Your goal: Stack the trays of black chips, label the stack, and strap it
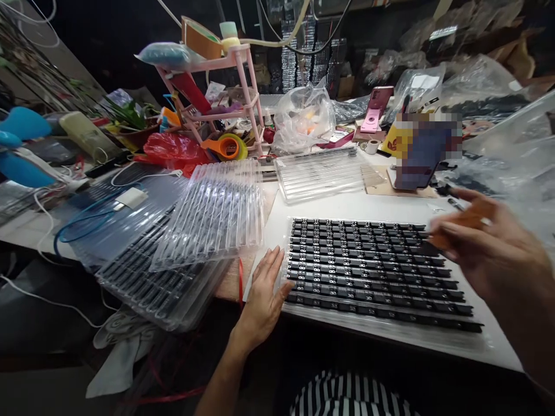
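A clear plastic tray (433, 341) lies in front of me on the white work surface, filled with rows of small black parts (368, 266) with pale markings. My left hand (265, 294) lies against the tray's left edge, fingers stretched out and thumb near the lower rows. At the tray's right end, my right hand (498, 248) is raised, blurred by motion. Its fingers are closed on an orange-brown flat piece (470, 218) whose kind I cannot make out. The piece's lower end is close to the upper right ends of the rows.
Clear ridged trays (212, 214) lie on a stack of filled trays (143, 277) at left. Another clear tray (325, 173) sits behind the work. A pink shelf (245, 86), an orange tape dispenser (225, 147), a propped phone (418, 156) and plastic bags (303, 118) stand farther back.
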The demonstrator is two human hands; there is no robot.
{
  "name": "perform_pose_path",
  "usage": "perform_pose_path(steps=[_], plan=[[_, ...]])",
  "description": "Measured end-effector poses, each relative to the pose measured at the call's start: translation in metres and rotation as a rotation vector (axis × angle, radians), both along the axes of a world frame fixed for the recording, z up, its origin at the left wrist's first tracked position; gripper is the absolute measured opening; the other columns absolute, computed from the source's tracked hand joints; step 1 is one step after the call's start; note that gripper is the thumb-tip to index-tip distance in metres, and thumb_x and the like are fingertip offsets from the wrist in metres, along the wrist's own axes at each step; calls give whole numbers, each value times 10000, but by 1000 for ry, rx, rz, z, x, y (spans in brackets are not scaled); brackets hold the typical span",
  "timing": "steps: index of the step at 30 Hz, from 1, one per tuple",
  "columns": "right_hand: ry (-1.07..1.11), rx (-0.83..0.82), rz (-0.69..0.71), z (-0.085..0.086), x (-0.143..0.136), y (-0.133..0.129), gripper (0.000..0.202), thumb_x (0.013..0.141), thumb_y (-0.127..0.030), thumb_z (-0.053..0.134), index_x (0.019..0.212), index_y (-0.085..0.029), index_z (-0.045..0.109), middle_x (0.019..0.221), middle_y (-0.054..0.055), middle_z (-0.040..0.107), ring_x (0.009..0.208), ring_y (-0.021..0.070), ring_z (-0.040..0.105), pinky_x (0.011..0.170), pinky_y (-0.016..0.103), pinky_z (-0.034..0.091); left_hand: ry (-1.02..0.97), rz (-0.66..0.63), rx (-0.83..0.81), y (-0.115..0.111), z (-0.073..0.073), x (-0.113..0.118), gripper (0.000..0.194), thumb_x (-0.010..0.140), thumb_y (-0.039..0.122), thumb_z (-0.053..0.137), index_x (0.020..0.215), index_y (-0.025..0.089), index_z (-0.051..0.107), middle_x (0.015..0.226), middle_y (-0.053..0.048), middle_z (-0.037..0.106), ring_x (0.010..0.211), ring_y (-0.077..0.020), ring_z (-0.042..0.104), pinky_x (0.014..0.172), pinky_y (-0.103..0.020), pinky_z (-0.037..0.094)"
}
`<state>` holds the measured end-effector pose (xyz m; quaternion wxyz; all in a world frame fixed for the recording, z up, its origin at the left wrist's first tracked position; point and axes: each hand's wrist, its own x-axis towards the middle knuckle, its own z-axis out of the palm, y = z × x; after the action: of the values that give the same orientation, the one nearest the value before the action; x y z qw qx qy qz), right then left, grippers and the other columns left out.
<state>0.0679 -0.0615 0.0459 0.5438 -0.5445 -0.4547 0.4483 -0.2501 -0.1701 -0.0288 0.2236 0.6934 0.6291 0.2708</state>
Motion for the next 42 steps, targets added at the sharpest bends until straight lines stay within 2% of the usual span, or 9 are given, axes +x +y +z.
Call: perform_pose_path(steps=[3, 6, 11, 19, 23, 27, 30, 36, 42], plan=[[-87, 49, -329, -23, 46, -30, 613, 529, -287, 800, 1087, -385, 567, 697, 38, 609, 615, 214, 580, 396, 289, 302, 102, -34, -8, -13, -1, 3, 679, 925, 465, 420, 1501, 225, 149, 1539, -118, 270, 1438, -255, 174, 1144, -492, 234], [-188, 26, -473, -50, 68, -54, 619, 546, -337, 795, 1089, -451, 522, 924, 61, 653, 676, 246, 612, 428, 361, 366, 236, -71, 4, -20, -4, 14, 794, 893, 506, 463, 1509, 216, 55, 1553, -148, 206, 1444, -282, 116, 1137, -529, 212], [-127, 67, -510, -70, 70, -71, 598, 580, -306, 810, 1084, -472, 533, 1006, 23, 653, 656, 190, 602, 476, 371, 388, 384, -71, 33, -24, -11, 27, 869, 862, 560, 478, 1507, 180, 38, 1549, -187, 178, 1442, -307, 109, 1128, -554, 187], [-22, 96, -453, -58, 69, -72, 592, 654, -243, 782, 1151, -404, 504, 816, 4, 632, 717, 207, 624, 512, 346, 383, 417, 9, 98, -16, 6, 42, 719, 879, 539, 462, 1471, 188, 254, 1553, -169, 195, 1446, -326, 72, 1122, -587, 155], [-69, 178, -242, -28, 48, -59, 592, 718, -275, 733, 1238, -355, 462, 861, 15, 649, 736, 194, 642, 494, 294, 425, 395, -77, 162, 8, 20, 67, 535, 908, 490, 436, 1339, 177, 484, 1480, -146, 371, 1434, -312, 172, 1132, -546, 203], [-75, 140, 271, -2, 6, -29, 529, 807, -335, 631, 1277, -283, 394, 871, 28, 667, 725, 174, 639, 509, 265, 491, 414, -103, 169, 28, 19, 90, 556, 891, 521, 448, 1333, 190, 504, 1397, -150, 456, 1402, -335, 253, 1114, -539, 260], [-72, 53, 554, -3, -30, 1, 499, 840, -346, 568, 1282, -236, 364, 864, 36, 654, 656, 136, 608, 506, 251, 495, 444, -64, 155, 33, 12, 99, 577, 887, 551, 424, 1343, 206, 497, 1357, -150, 484, 1366, -341, 319, 1090, -547, 300], [-119, -86, 677, -33, -79, 45, 565, 788, -308, 557, 1289, -196, 320, 731, -18, 601, 476, 97, 534, 430, 244, 448, 456, -37, 137, 29, 7, 101, 616, 890, 588, 372, 1336, 185, 506, 1347, -154, 500, 1344, -336, 353, 1086, -532, 319], [-143, -133, 716, -50, -91, 53, 593, 788, -366, 568, 1298, -216, 306, 690, -41, 591, 470, 107, 557, 413, 232, 448, 461, -32, 160, 29, 6, 101, 625, 879, 611, 375, 1333, 201, 503, 1356, -137, 511, 1331, -321, 378, 1091, -509, 320]])
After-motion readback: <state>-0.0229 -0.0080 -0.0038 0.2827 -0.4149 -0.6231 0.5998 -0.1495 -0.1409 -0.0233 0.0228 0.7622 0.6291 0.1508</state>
